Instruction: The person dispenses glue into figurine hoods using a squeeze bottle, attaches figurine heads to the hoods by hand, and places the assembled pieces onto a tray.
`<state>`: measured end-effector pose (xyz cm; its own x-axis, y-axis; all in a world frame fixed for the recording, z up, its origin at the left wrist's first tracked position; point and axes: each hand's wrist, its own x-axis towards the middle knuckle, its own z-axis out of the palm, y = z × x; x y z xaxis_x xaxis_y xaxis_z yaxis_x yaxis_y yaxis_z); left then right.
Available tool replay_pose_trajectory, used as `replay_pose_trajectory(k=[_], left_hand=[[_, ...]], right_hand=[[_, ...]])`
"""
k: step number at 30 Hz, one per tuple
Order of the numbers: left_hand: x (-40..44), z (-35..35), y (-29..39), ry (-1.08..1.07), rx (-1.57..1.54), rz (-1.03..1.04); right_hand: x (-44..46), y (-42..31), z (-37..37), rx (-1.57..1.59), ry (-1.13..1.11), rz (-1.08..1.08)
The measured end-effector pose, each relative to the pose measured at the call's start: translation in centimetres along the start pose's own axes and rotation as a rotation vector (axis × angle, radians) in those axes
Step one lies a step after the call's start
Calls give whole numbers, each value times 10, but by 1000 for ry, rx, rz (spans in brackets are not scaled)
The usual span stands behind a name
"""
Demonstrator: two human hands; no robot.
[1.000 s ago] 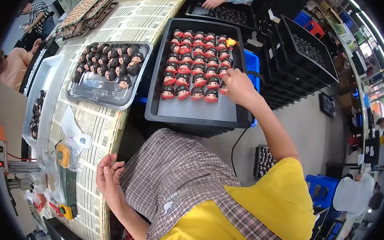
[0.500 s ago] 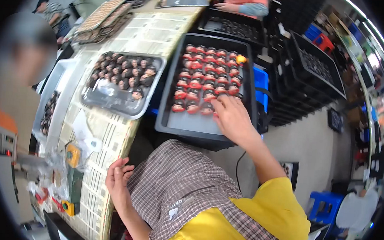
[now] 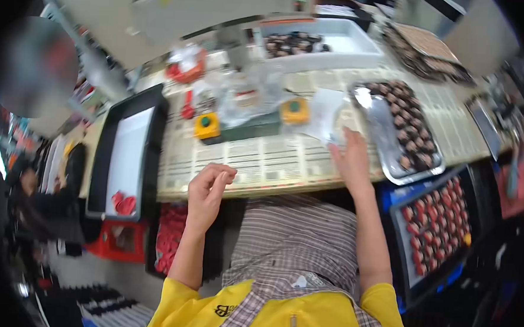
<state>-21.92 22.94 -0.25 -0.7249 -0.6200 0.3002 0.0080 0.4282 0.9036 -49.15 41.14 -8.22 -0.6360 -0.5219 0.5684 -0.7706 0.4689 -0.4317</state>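
Observation:
My left hand [image 3: 208, 190] hovers at the table's front edge with its fingers curled together; whether something small is between them is hidden. My right hand [image 3: 352, 156] is over the table, fingers apart and nothing visible in it, beside a white paper [image 3: 324, 116]. Just right of it lies a clear tray [image 3: 378, 125] of dark-haired doll heads [image 3: 415, 127]. Lower right, a black tray [image 3: 401, 242] holds rows of red and black heads [image 3: 439, 223]. Two yellow button boxes [image 3: 207, 126] [image 3: 295, 111] sit on a green base [image 3: 249, 128] behind my hands.
A white bin [image 3: 354, 41] with dark pieces stands at the back. At left, a black tray [image 3: 157, 122] holds a few red pieces [image 3: 123, 203]. Red pieces fill a container [image 3: 169, 238] below the table edge. Another person [image 3: 44, 193] is at far left.
The view has swung left, to the table and machine. My right hand has left the black tray of red and black heads and is now over the table, fingers spread.

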Motion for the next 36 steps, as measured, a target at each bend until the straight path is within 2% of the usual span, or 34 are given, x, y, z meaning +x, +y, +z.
replay_pose_trajectory(k=[1, 5, 7, 9, 12, 15, 20, 23, 24, 26, 27, 28, 29, 30, 31, 32, 33, 34, 35, 36], left_hand=[[-2, -26, 1, 58, 140, 49], [-6, -142, 6, 290, 755, 101], [-13, -203, -6, 341, 920, -1], [-19, -255, -18, 335, 1069, -275], [-31, -321, -60, 204, 1264, -581], [-34, -345, -96, 97, 1216, -782], [-32, -356, -124, 50, 1197, -818], [-25, -360, -132, 0, 1165, -859], [-25, -361, -138, 26, 1139, -862], [-16, -360, -138, -75, 1245, -932], [-13, -356, -133, -71, 1225, -932], [-15, -357, -135, 13, 1194, -814], [-18, -349, -128, 216, 1197, -750], [-18, -322, -84, 412, 1175, -652], [-17, -327, -102, 598, 1136, -512], [-16, -310, -80, 699, 1011, -335], [-12, -297, -79, 793, 794, -248], [-6, -277, -68, 781, 457, -176], [-3, -253, -54, 717, 265, -144], [3, -227, -47, 662, 23, -188]], right_hand=[[9, -11, 4, 46, -89, 92], [14, -10, 40, -99, -101, 45], [14, -8, 47, -150, -82, 44], [11, -4, 51, -147, -42, 31], [9, -5, 48, -68, -21, 65], [7, 6, 51, 56, -5, 94], [4, 23, 54, 296, 53, 175], [2, 28, 54, 366, 143, 142], [1, 30, 55, 462, 146, 249], [-3, 33, 56, 656, 129, 468], [-5, 31, 53, 721, 143, 418], [-6, 27, 47, 784, 156, 368], [-9, 21, 39, 734, 171, 360], [-10, 16, 34, 730, 191, 378], [-13, 23, 37, 845, 214, 323], [-14, 19, 31, 845, 200, 280], [-15, 13, 23, 834, 191, 242], [-15, 5, 19, 856, 179, 225], [-14, -5, 14, 868, 172, 214], [-14, -14, 6, 870, 169, 209]])
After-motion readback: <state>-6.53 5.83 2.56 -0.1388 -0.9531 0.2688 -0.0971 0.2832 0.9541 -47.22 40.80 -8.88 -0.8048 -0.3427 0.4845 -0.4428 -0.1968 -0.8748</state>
